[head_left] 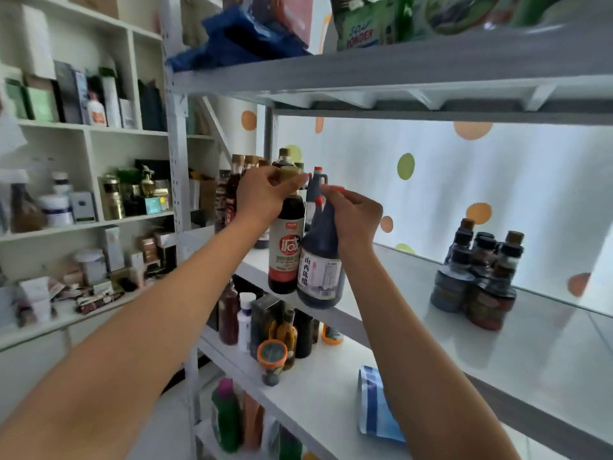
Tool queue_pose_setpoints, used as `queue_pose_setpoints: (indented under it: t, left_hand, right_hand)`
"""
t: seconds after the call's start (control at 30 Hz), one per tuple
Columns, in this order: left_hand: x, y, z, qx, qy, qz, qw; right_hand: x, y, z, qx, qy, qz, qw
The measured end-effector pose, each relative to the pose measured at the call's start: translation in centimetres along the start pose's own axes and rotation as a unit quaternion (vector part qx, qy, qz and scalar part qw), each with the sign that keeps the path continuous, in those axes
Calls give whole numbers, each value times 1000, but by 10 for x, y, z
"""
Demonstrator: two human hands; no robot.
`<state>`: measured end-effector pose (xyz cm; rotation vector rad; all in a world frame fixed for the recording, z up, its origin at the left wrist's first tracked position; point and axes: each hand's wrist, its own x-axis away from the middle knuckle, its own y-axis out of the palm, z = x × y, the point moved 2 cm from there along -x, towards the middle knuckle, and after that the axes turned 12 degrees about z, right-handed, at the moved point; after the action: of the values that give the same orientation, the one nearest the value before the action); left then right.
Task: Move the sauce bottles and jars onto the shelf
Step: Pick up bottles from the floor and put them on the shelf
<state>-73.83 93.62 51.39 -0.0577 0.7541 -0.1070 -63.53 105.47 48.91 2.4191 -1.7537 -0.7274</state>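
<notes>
Fingers of left hand [265, 194] grip the dark red-labelled sauce bottle [286, 237], right hand [356, 217] the blue-grey vinegar jug [320, 257]; both unshelved, beside bottles beyond the fingertips already shelved.

A dark glass soy sauce bottle [286, 247] touches the dark plastic vinegar jug [320, 260] on its right, both at the white metal shelf's [547, 346] front edge.

The left hand [265, 194] covered the neck and cap of the soy sauce bottle [286, 247], and the right hand [356, 217] hid most of the vinegar jug's [320, 260] handle. Bottles at the far left of the shelf [497, 343] sat mostly behind both. The soap powder bag [361, 24] up top got cut off by the edge.
</notes>
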Motion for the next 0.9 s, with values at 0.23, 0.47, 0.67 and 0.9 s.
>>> queue_pose_setpoints:
  t: [0.23,0.47,0.67,0.9]
  left_hand:
    - [-2,47,-19,42,-24,21,999]
    - [7,78,-49,44,-10,-19,999]
    - [20,84,-72,-63,6,-61,996]
    - [64,67,-105,-28,-89,-60,994]
  right_hand:
    - [-37,-5,18,65,-59,22,996]
    - [-49,-24,34,92,-78,-33,992]
    - [-31,-56,54,195,-52,-115,973]
    - [4,-74,86,266,-64,-120,954]
